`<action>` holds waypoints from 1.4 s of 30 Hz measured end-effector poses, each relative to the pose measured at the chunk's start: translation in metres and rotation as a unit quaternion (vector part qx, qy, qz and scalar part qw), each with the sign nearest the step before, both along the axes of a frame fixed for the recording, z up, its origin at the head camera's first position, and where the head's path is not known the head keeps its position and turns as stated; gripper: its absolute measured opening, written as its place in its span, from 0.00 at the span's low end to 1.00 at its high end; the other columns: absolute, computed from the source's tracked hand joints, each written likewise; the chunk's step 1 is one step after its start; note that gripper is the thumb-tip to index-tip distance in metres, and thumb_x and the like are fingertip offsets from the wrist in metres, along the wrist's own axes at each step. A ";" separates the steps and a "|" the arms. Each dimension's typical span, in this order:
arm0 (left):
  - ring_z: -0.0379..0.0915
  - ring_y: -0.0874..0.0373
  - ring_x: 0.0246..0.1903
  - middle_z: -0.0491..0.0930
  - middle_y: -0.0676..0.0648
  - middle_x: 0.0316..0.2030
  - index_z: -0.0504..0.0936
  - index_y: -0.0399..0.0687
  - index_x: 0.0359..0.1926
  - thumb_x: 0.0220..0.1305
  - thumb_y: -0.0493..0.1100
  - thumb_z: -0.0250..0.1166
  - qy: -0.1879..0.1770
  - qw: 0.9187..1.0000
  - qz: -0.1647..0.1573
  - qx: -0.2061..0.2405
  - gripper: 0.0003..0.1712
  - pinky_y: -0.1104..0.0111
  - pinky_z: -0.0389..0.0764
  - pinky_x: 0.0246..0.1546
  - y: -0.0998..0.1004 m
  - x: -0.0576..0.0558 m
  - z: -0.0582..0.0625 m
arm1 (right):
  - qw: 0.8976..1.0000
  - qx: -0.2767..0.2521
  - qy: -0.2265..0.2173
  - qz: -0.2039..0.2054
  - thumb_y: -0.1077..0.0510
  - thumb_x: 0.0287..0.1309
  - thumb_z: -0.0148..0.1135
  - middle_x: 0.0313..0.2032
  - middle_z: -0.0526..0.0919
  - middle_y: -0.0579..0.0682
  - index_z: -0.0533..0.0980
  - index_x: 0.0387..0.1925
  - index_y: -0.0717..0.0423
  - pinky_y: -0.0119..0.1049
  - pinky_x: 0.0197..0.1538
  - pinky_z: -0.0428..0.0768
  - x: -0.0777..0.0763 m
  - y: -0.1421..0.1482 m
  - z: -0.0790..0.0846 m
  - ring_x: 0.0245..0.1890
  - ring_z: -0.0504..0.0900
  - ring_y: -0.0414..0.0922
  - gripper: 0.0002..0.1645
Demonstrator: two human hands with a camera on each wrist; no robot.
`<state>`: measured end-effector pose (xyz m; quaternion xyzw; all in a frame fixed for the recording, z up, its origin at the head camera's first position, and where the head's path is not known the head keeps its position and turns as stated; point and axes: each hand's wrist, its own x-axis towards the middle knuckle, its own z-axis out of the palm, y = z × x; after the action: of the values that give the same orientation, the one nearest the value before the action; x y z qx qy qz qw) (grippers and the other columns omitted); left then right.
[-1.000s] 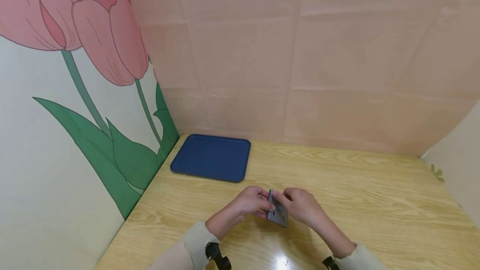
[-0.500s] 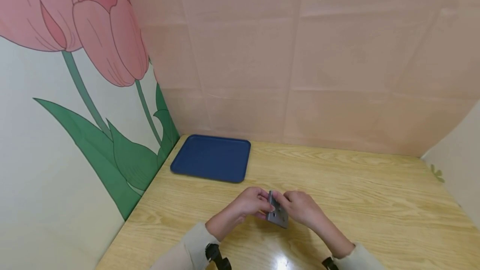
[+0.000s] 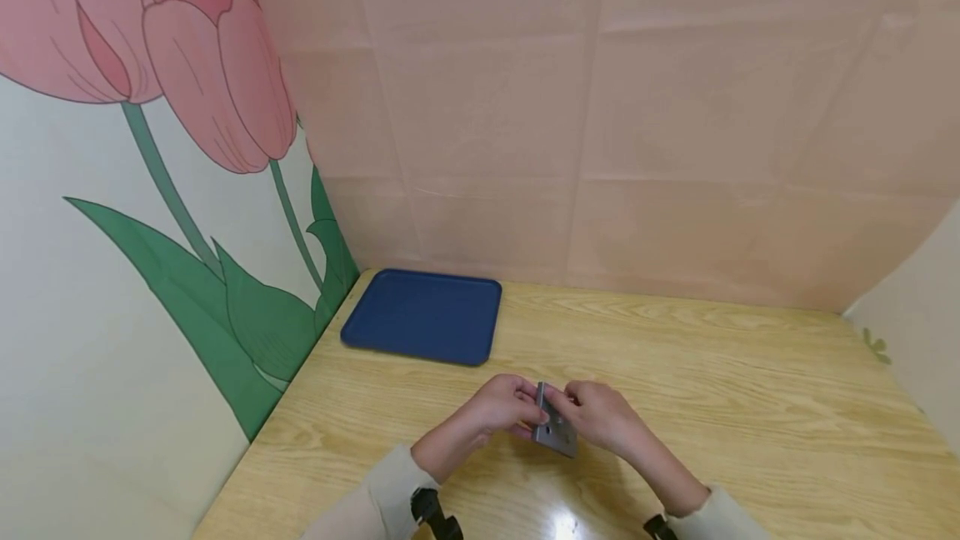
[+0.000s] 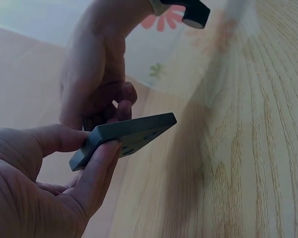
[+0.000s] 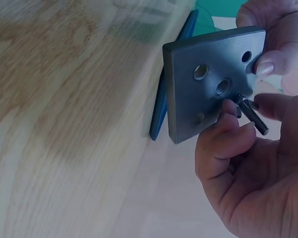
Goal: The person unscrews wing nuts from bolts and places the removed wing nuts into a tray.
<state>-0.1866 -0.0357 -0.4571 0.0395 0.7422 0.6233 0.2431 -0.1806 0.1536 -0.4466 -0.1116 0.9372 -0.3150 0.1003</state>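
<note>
A square grey metal plate (image 3: 555,432) with several holes is held tilted above the table. Its middle hole looks threaded in the right wrist view. My left hand (image 3: 501,407) pinches one edge of the plate (image 4: 124,130) between thumb and fingers. At the plate's other side, my right hand (image 3: 606,415) has its curled fingers around a short dark metal rod (image 5: 255,118), held against the plate's face near a corner. Fingertips partly cover the rod's inner end, so whether it sits in a hole is hidden. The rod cannot be made out in the head view.
A blue tray (image 3: 422,315) lies at the back left of the wood-grain table (image 3: 712,373). Behind it hangs a pink cloth (image 3: 480,107). A wall with painted tulips (image 3: 225,82) borders the left side, and a pale wall (image 3: 915,307) the right.
The fingers of the right hand have shifted very slightly at the plate. The left hand, plate and tray stay where they were.
</note>
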 end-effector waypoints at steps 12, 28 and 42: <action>0.84 0.56 0.32 0.84 0.45 0.33 0.81 0.36 0.44 0.58 0.30 0.70 0.003 1.000 -0.001 -0.001 0.12 0.63 0.87 0.32 -0.001 -0.003 -0.003 | 0.975 0.062 0.191 0.092 0.48 0.61 0.71 0.33 0.75 0.41 0.82 0.37 0.50 0.27 0.27 0.74 0.001 0.008 -0.003 0.28 0.74 0.34 0.12; 0.84 0.56 0.33 0.84 0.45 0.34 0.81 0.36 0.44 0.59 0.31 0.70 0.000 1.000 -0.005 0.002 0.12 0.63 0.87 0.33 0.000 -0.005 -0.004 | 0.900 0.084 0.383 0.188 0.60 0.54 0.75 0.35 0.76 0.42 0.82 0.41 0.48 0.23 0.23 0.71 -0.004 0.018 -0.012 0.27 0.74 0.34 0.13; 0.83 0.53 0.32 0.82 0.43 0.34 0.79 0.35 0.46 0.56 0.28 0.71 -0.010 1.000 0.002 -0.005 0.16 0.61 0.87 0.33 0.001 -0.003 0.002 | 0.984 0.016 0.174 0.013 0.44 0.69 0.62 0.27 0.78 0.39 0.83 0.31 0.47 0.30 0.25 0.71 -0.002 0.005 -0.002 0.23 0.71 0.35 0.15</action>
<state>-0.1892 -0.0342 -0.4554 0.0311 0.7429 0.6204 0.2495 -0.1824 0.1585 -0.4485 -0.1758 0.9436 -0.2744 -0.0585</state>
